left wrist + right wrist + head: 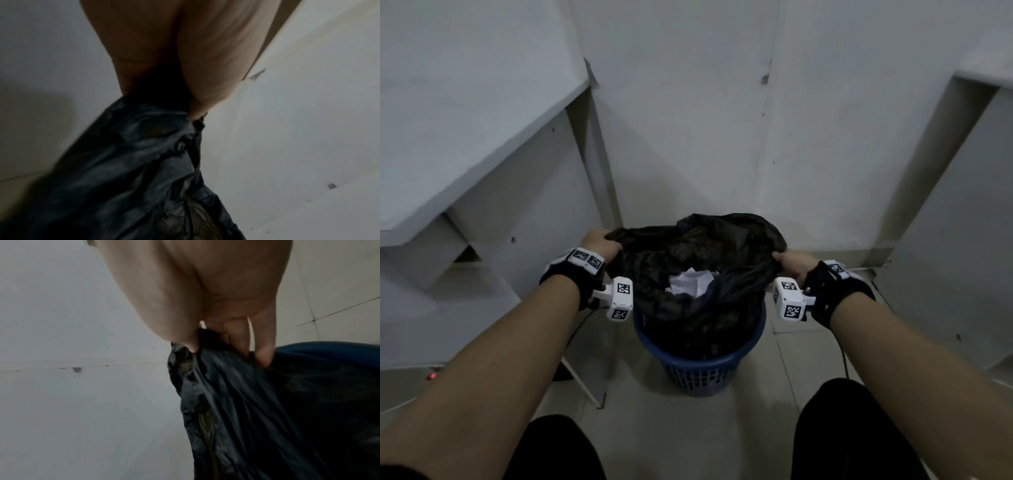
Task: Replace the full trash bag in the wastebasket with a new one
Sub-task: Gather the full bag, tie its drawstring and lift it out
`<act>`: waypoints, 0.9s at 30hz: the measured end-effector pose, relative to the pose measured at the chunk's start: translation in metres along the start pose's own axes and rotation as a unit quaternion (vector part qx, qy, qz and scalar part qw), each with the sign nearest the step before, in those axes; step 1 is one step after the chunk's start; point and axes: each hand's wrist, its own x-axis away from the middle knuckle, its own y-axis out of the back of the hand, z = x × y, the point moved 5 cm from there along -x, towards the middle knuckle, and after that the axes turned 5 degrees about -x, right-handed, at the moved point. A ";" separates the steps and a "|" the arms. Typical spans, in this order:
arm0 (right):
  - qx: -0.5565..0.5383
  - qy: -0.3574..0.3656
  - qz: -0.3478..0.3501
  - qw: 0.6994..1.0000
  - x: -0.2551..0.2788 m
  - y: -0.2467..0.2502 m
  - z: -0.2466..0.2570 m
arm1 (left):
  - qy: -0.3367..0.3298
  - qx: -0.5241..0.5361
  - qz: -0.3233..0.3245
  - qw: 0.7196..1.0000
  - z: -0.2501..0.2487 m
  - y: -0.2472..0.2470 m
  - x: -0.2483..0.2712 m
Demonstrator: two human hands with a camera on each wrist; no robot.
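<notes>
A black trash bag [698, 250] sits in a blue mesh wastebasket [700, 371] on the tiled floor, its top pulled up above the rim. Crumpled white paper [690, 281] shows inside it. My left hand [602, 241] grips the bag's left edge. My right hand [789, 262] grips the right edge. In the left wrist view the thumb and fingers of my left hand [185, 100] pinch bunched black plastic [127, 162]. In the right wrist view my right hand [226, 340] holds gathered plastic [257, 402], with the blue rim [329, 348] behind.
A white wall [688, 120] stands close behind the basket. A white desk [465, 113] with a metal leg [602, 161] is on the left, and another white panel [945, 205] on the right. My knees [551, 448] are at the bottom. A cable [842, 359] trails by the right arm.
</notes>
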 end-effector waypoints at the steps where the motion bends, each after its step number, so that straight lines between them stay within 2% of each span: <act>1: 0.019 0.019 -0.030 0.999 0.003 0.009 0.008 | 0.001 -0.022 -0.029 0.999 0.003 0.008 -0.005; 3: 0.055 0.040 -0.089 0.994 0.010 0.027 0.021 | 0.009 -0.034 -0.077 0.996 0.002 0.022 -0.007; 5: 0.071 0.063 -0.146 0.985 0.017 0.043 0.029 | 0.031 -0.022 -0.062 0.997 -0.002 0.027 -0.003; 7: -0.036 0.061 -0.132 0.989 0.027 0.043 0.030 | 0.008 -0.092 -0.029 0.995 -0.019 0.028 0.011; 8: -0.093 0.055 -0.106 0.988 0.033 0.039 0.030 | 0.007 -0.082 -0.032 0.996 -0.025 0.030 0.016; 9: -0.122 0.060 -0.073 0.988 0.033 0.035 0.030 | 0.016 -0.079 -0.007 0.997 -0.028 0.028 0.014; 11: -0.103 0.072 -0.042 0.991 0.035 0.031 0.030 | 0.001 -0.069 0.036 0.997 -0.033 0.023 0.007; 13: -0.105 0.089 -0.057 0.989 0.039 0.030 0.035 | -0.006 -0.036 0.014 0.999 -0.039 0.026 0.008; 17: -0.157 0.116 -0.087 0.977 0.046 0.034 0.048 | -0.041 -0.082 -0.051 0.994 -0.045 0.034 0.003; 19: -0.175 0.108 -0.095 0.974 0.046 0.034 0.047 | -0.049 -0.097 -0.032 0.994 -0.046 0.033 0.004; 21: -0.154 0.101 -0.105 0.977 0.043 0.034 0.044 | -0.058 -0.141 -0.003 0.988 -0.045 0.027 0.005; 24: -0.039 0.098 -0.100 0.989 0.013 0.040 0.034 | -0.061 -0.159 0.021 0.985 -0.042 0.018 0.011; 25: 0.001 0.094 -0.109 0.990 0.013 0.042 0.033 | -0.067 -0.201 0.051 0.976 -0.043 0.013 0.010; 27: -0.014 0.066 -0.090 0.994 0.038 0.033 0.030 | -0.081 -0.242 0.092 0.963 -0.044 0.003 0.014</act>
